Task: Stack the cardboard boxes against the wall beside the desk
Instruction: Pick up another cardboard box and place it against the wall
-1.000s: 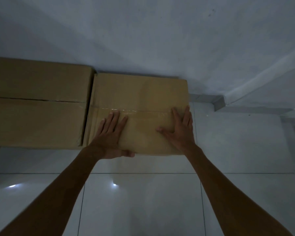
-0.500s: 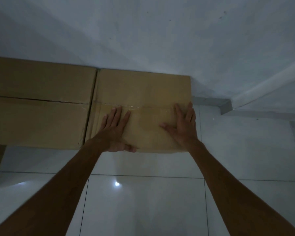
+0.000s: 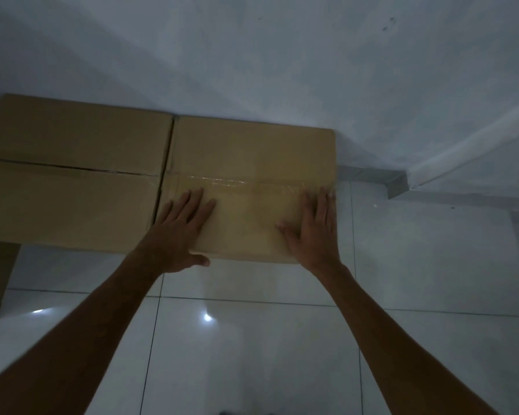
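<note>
Atop taped box [image 3: 249,151], hands seemingly unmoved, flat

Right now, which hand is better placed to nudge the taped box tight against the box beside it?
Right. The right hand lies flat by the taped box's outer right edge, away from the neighbouring box, so it could probably push leftward. The left hand sits near the seam.

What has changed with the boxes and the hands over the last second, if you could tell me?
Very little. Both hands stay flat on the taped box: the left hand near its left edge, the right hand near its right edge, neither taking hold nor letting go. The box still sits against the wall, beside the larger box. Only the view shifts slightly.
</note>
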`<move>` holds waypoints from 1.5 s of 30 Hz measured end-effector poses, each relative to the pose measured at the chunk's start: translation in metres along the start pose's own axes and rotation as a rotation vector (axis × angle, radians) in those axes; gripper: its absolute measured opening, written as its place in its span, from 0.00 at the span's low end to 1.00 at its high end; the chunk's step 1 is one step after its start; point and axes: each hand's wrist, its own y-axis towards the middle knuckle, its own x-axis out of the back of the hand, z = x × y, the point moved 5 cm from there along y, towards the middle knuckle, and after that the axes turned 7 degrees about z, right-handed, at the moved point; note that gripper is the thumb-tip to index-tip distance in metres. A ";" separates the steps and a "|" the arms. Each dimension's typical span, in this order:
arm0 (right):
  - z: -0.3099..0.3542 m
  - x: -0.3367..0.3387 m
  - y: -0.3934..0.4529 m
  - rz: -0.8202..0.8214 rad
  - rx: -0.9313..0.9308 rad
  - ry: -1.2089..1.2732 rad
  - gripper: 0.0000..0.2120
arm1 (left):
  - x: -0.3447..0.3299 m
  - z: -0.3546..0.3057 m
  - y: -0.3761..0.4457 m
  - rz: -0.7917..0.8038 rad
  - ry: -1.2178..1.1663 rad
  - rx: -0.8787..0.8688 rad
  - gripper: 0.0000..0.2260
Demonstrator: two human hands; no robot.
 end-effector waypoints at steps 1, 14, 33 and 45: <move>0.003 -0.003 -0.004 0.014 0.019 -0.008 0.47 | 0.000 0.007 -0.006 -0.007 0.011 -0.010 0.59; 0.015 -0.018 -0.013 0.141 0.076 -0.025 0.64 | -0.001 0.033 -0.027 -0.120 0.187 -0.137 0.51; 0.025 -0.003 -0.015 0.240 0.019 -0.005 0.61 | 0.010 0.024 -0.026 0.131 0.226 -0.034 0.49; 0.048 0.072 -0.074 0.383 0.027 0.045 0.50 | 0.051 -0.026 -0.091 0.097 -0.048 0.081 0.36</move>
